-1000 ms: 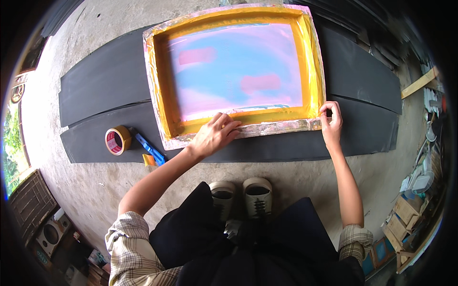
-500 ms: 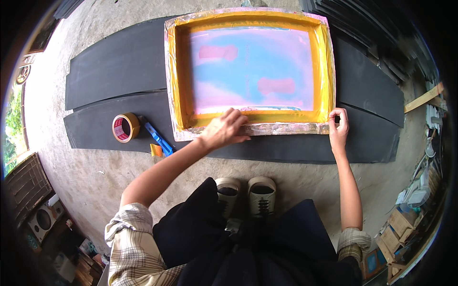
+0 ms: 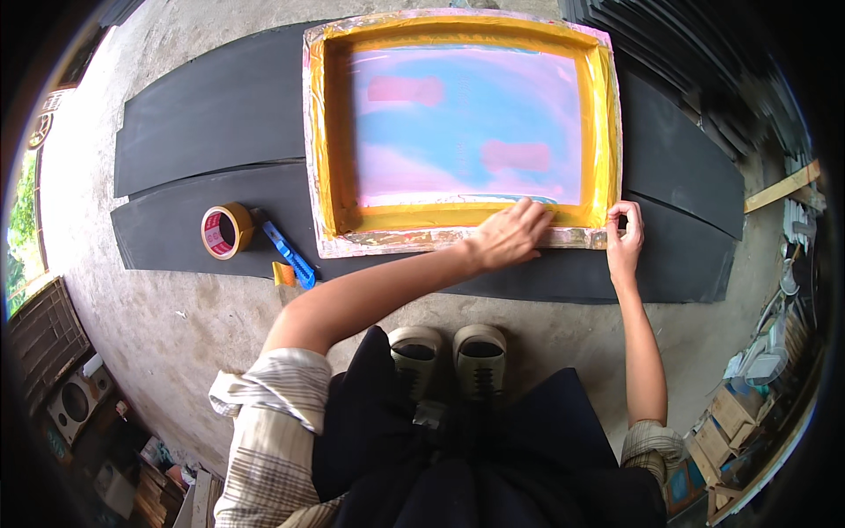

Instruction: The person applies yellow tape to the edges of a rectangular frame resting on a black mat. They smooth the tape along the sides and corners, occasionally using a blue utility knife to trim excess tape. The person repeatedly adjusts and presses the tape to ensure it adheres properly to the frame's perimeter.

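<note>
A screen printing frame (image 3: 613,132) lies on dark sheets, its inner edges lined with yellow tape (image 3: 414,216). Pink and blue cover its mesh (image 3: 466,114), with two darker pink patches. My left hand (image 3: 510,236) rests on the near side of the frame, right of the middle, fingers stretched and pressing on the taped edge. At the near right corner my right hand (image 3: 625,239) is closed in a pinch on the frame, thumb and forefinger curled; whether tape is between them is hidden. To the left are a roll of yellow tape (image 3: 246,231) and a blue utility knife (image 3: 289,253).
Dark flat sheets (image 3: 211,114) overlap on the concrete floor (image 3: 229,326). A small yellow tape piece (image 3: 283,274) is beside the knife. Stacked dark sheets (image 3: 651,40) stand at the far right. Wooden pieces (image 3: 735,414) line the right side, and a speaker (image 3: 77,403) is at the left.
My left hand has slid rightward along the near edge of the frame, toward my right hand. The right hand stays at the corner.
</note>
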`<state>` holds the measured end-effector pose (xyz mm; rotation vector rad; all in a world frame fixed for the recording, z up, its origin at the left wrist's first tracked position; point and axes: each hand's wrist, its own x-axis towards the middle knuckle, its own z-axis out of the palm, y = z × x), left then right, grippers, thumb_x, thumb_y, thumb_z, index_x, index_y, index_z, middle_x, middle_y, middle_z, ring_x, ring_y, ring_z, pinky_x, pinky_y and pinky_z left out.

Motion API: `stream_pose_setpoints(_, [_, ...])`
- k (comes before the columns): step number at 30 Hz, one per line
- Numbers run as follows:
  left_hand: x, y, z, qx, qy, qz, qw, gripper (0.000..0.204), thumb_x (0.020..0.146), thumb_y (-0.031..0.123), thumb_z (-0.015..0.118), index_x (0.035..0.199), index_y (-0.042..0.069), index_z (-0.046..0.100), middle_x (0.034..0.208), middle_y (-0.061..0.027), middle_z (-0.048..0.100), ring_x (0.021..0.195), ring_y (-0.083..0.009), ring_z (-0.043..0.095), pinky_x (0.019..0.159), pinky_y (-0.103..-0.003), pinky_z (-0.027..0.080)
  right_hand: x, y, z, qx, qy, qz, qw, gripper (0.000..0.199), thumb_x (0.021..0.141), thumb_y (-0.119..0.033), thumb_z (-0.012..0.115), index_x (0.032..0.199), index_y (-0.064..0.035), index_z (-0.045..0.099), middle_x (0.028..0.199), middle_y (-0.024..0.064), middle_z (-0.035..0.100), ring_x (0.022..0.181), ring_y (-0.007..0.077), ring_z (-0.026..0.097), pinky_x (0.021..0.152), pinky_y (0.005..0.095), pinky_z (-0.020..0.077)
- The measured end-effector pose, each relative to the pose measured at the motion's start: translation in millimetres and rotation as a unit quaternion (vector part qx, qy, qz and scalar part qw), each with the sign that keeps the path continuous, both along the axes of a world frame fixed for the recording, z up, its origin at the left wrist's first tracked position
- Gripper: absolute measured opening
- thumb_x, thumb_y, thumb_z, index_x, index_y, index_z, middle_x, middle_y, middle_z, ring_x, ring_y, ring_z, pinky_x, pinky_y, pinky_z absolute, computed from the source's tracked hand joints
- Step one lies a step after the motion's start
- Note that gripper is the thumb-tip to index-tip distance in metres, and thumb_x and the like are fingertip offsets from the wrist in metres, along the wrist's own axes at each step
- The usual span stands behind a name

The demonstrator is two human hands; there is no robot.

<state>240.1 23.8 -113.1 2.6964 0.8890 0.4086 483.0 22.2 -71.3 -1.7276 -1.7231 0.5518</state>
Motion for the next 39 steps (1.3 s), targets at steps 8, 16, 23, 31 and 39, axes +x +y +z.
stream_pose_setpoints(8, [-31,-7,9,-0.020,-0.015,0.032,0.999,0.050,0.082,0.038,0.067,0.114,0.000,0.055,0.102,-0.0131,0.052,0.098,-0.0248,0.053,0.080,-0.032,0.054,1,-3,2,-0.004,0.033,-0.001,0.999,0.019,0.077,0.012,0.052,0.087,-0.0045,0.051,0.087,0.0036,0.051,0.074,0.0134,0.051,0.061,0.0246,0.0438])
stream_pose_setpoints(16, [-124,-34,16,-0.074,-0.016,0.117,0.990,0.051,0.079,0.028,0.070,0.121,0.004,0.054,0.106,-0.0133,0.053,0.105,-0.0275,0.054,0.082,-0.035,0.054,-19,-7,7,-0.021,-0.128,0.030,0.991,0.023,0.074,0.010,0.052,0.091,-0.0058,0.054,0.097,0.0059,0.054,0.092,0.0219,0.051,0.081,0.0352,0.0417])
stream_pose_setpoints(23, [-200,-48,26,-0.113,0.052,0.145,0.982,0.062,0.072,0.020,0.074,0.128,0.005,0.050,0.115,-0.0105,0.051,0.109,-0.0270,0.051,0.093,-0.035,0.049,-164,-6,27,-0.089,-0.028,0.333,0.938,0.038,0.085,-0.012,0.064,0.119,-0.0027,0.051,0.118,0.0148,0.055,0.114,0.0294,0.052,0.099,0.0406,0.0424])
stream_pose_setpoints(31, [-196,-36,17,-0.096,-0.045,0.146,0.984,0.054,0.068,0.027,0.078,0.113,0.006,0.059,0.105,-0.0064,0.057,0.097,-0.0240,0.057,0.084,-0.035,0.052,-225,-16,2,-0.077,-0.042,0.403,0.911,0.075,0.070,-0.011,0.079,0.133,-0.0043,0.038,0.109,0.0155,0.055,0.103,0.0315,0.054,0.091,0.0412,0.0473])
stream_pose_setpoints(39, [-196,-38,12,-0.115,-0.075,0.160,0.978,0.049,0.064,0.025,0.079,0.105,0.008,0.058,0.097,-0.0060,0.055,0.093,-0.0227,0.056,0.084,-0.034,0.051,-227,-13,-1,-0.081,-0.047,0.399,0.912,0.082,0.064,-0.001,0.079,0.135,-0.0040,0.036,0.103,0.0150,0.056,0.099,0.0307,0.055,0.089,0.0403,0.0479])
